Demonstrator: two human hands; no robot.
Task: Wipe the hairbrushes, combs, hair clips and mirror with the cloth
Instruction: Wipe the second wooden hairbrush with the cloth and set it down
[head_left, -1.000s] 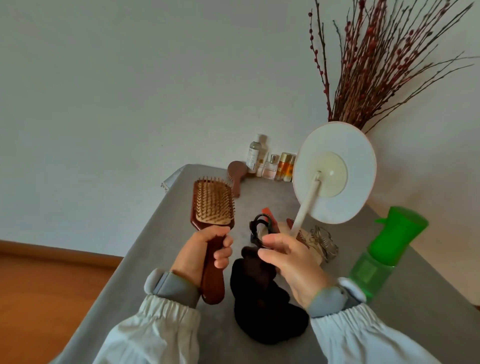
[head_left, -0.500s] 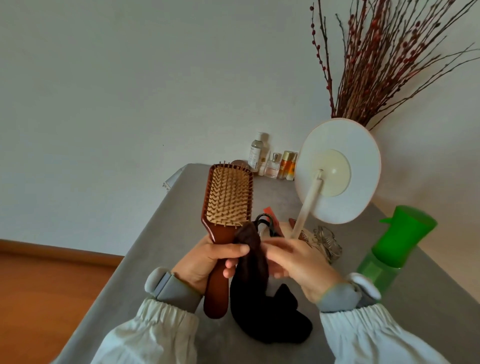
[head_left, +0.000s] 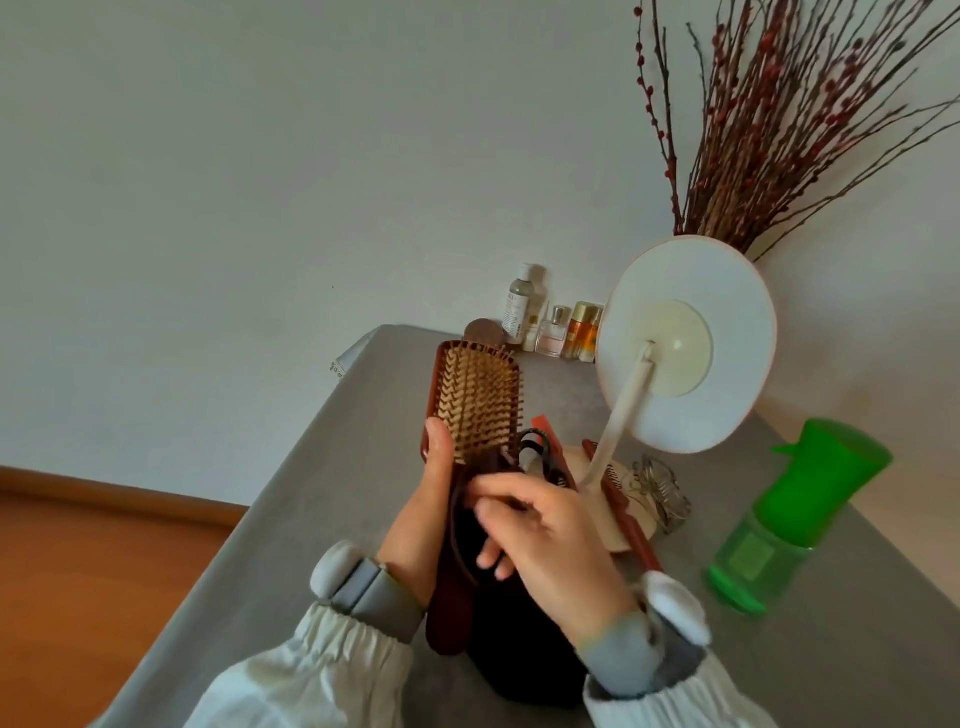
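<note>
Hairbrush (head_left: 475, 410) stands in our left hand (head_left: 423, 512), long axis toward twelve o'clock, while our right hand (head_left: 545, 530) at three o'clock pinches the dark cloth (head_left: 519, 654) against its neck.

Glossy wooden hairbrush (head_left: 478, 410), dark soft cloth (head_left: 519, 649)

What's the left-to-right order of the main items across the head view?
Left hand → wooden hairbrush → right hand → round mirror → metal hair clip → green spray bottle.
</note>
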